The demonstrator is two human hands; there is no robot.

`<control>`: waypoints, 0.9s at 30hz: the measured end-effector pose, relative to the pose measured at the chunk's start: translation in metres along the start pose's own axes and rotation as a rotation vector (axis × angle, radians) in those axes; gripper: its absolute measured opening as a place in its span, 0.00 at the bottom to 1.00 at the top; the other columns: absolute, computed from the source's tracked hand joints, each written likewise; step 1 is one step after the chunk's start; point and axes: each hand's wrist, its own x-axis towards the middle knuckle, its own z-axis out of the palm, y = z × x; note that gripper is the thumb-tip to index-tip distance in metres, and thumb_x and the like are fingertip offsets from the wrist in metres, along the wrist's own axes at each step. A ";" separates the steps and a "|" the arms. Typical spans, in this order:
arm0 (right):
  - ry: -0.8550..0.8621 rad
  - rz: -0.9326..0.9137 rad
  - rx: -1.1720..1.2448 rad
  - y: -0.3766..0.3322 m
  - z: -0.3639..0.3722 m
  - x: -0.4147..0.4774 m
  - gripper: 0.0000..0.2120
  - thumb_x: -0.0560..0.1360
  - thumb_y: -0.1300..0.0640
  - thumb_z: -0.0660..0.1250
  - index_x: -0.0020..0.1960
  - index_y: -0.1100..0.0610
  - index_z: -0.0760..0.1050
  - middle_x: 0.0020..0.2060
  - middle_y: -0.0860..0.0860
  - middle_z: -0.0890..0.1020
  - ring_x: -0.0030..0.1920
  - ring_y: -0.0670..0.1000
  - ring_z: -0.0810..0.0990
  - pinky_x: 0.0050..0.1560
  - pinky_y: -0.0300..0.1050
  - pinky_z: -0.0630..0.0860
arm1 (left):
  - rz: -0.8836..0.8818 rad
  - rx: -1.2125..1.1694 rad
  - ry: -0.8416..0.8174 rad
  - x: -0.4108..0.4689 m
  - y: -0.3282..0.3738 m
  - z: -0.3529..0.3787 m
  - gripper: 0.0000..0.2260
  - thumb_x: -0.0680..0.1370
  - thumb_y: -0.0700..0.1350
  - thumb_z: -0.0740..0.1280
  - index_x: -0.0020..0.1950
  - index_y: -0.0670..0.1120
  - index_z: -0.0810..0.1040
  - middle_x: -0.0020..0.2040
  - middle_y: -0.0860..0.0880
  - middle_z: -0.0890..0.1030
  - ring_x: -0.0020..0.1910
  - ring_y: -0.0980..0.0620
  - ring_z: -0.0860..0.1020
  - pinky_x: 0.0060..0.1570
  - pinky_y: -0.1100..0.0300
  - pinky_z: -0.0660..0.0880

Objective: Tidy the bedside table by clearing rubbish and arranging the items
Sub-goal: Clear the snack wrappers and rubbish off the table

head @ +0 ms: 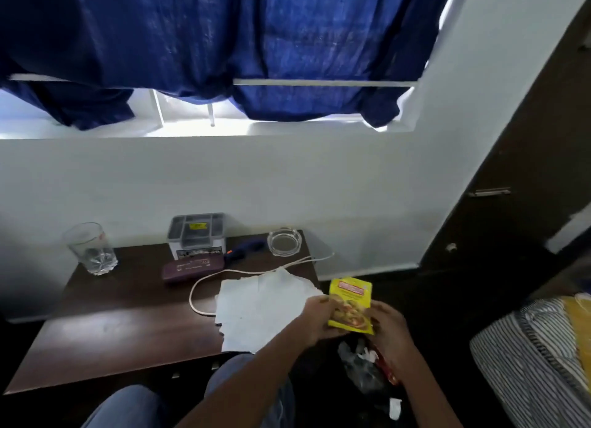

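Both hands hold a yellow food packet (351,303) just off the right edge of the dark wooden bedside table (105,328). My left hand (316,319) grips its left side and my right hand (388,327) its right side. White crumpled paper sheets (259,309) lie on the table's right part. A beige cable (204,287) loops beside them. Further back stand a drinking glass (91,248), a grey plastic box (196,234), a maroon case (192,267), a blue object (244,250) and a glass ashtray (284,242).
Below the packet, on the dark floor, lies a bag with rubbish (367,370). A bed with striped bedding (537,357) is at the right. A dark wardrobe (524,178) stands behind it. Blue curtains (208,43) hang over the window above.
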 end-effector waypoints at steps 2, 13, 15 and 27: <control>0.123 -0.015 0.017 0.000 -0.028 0.000 0.09 0.72 0.75 0.60 0.40 0.64 0.74 0.32 0.61 0.79 0.30 0.58 0.78 0.31 0.45 0.75 | -0.046 0.059 -0.015 0.006 -0.010 0.020 0.05 0.78 0.40 0.62 0.42 0.46 0.75 0.40 0.47 0.79 0.38 0.51 0.79 0.38 0.57 0.78; 0.410 0.223 -0.114 0.057 -0.095 0.030 0.08 0.77 0.70 0.59 0.53 0.73 0.72 0.53 0.67 0.77 0.52 0.63 0.76 0.51 0.57 0.76 | -0.147 0.199 -0.012 0.021 -0.036 0.007 0.09 0.81 0.36 0.56 0.53 0.41 0.75 0.53 0.43 0.79 0.46 0.48 0.80 0.39 0.64 0.77; 0.401 0.263 -0.148 0.062 -0.092 0.027 0.12 0.77 0.66 0.61 0.58 0.72 0.72 0.57 0.67 0.76 0.54 0.65 0.77 0.50 0.56 0.76 | -0.101 0.185 -0.024 0.024 -0.036 -0.004 0.07 0.80 0.35 0.59 0.51 0.40 0.77 0.49 0.43 0.80 0.41 0.51 0.82 0.37 0.64 0.79; 0.080 0.123 -0.301 0.041 0.017 0.003 0.06 0.77 0.64 0.60 0.46 0.64 0.75 0.32 0.58 0.76 0.31 0.54 0.75 0.31 0.41 0.70 | 0.091 0.164 0.134 -0.023 0.010 -0.057 0.09 0.76 0.31 0.62 0.43 0.42 0.77 0.39 0.46 0.80 0.29 0.55 0.80 0.30 0.66 0.75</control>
